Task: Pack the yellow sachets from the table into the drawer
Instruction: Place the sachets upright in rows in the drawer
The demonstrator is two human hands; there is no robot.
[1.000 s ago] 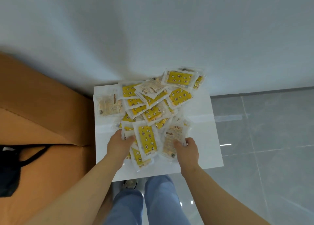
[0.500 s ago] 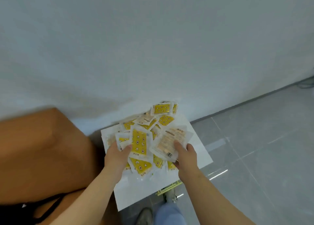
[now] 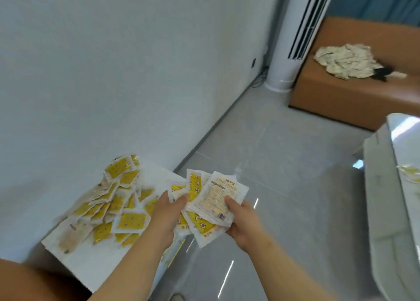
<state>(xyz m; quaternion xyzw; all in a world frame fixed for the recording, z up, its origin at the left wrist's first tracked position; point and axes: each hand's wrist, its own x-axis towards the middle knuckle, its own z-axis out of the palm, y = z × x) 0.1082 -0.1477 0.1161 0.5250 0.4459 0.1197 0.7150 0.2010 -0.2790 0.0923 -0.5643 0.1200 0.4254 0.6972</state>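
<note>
Both my hands hold one bunch of yellow sachets (image 3: 210, 200) in the air, past the right edge of the small white table (image 3: 91, 264). My left hand (image 3: 169, 212) grips the bunch from the left, thumb on top. My right hand (image 3: 242, 221) grips it from the right, its thumb on the pale back of the top sachet. A heap of several more yellow sachets (image 3: 116, 205) lies on the table at the left. No drawer shows plainly; a white glossy cabinet (image 3: 391, 187) stands at the right edge, with a yellow sachet (image 3: 409, 172) on its top.
A white wall runs along the left. Grey tiled floor (image 3: 284, 175) spreads between table and cabinet. A white standing air conditioner (image 3: 291, 39) and a brown sofa (image 3: 354, 96) with crumpled cloth (image 3: 345, 60) stand at the far right. A brown surface (image 3: 27, 282) fills the bottom left corner.
Both hands have lifted the bunch of sachets off the heap and carried it right, beyond the table's edge. My view has swung right, bringing the floor, sofa and cabinet in.
</note>
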